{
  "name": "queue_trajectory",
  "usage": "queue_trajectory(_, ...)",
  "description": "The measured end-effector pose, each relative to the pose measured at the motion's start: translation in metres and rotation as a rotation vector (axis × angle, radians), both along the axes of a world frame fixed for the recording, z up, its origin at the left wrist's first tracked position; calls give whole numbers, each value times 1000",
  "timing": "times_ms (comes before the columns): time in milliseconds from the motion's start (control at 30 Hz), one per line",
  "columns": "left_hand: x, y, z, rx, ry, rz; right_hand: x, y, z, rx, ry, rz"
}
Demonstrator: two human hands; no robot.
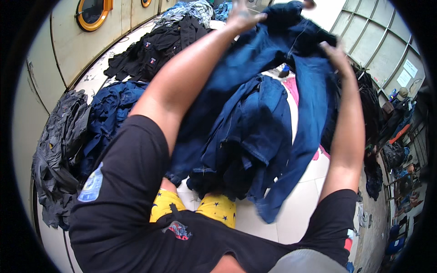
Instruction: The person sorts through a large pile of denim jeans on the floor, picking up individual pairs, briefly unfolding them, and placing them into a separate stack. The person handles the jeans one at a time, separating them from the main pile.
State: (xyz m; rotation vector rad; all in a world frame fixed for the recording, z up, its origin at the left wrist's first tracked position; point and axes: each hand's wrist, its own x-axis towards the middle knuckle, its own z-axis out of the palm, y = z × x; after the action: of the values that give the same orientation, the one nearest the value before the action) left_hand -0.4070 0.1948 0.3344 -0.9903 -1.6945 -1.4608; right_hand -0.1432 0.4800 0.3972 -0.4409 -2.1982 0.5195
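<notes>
A pair of dark blue trousers (314,86) hangs spread out in front of me, its two legs reaching down toward the floor. At the far edge, my left hand (243,19) grips the upper left side of the trousers, with the fingers partly blurred. On the other side, my right hand (336,55) is closed on their upper right edge. Below and behind the hanging legs lies a heap of dark blue clothes (255,118), partly covered by the trousers.
Grey clothes (61,150) and blue clothes (111,107) are piled at the left. Black garments (157,48) lie farther off, before light blue ones (193,10). Pink cloth (292,88) shows behind the trousers. Dark bags or clothes (366,100) stand at the right, below a panelled wall (364,38).
</notes>
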Motion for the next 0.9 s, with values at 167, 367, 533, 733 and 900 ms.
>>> queue_trajectory(167,55,8,-191,-803,-239,-168,-44,-15,-244,376,-915,-51)
queue_trajectory(367,158,-117,-409,-705,-302,-330,62,-105,-364,-128,-210,153)
queue_trajectory(533,134,-268,-500,-622,-487,84,196,-176,-422,-166,-16,53)
queue_trajectory(733,57,-406,-609,-1148,-891,776,275,-247,-549,-946,-495,-621)
queue_trajectory(900,83,-395,-603,-760,-981,578,239,-341,-561,-498,-1344,389)
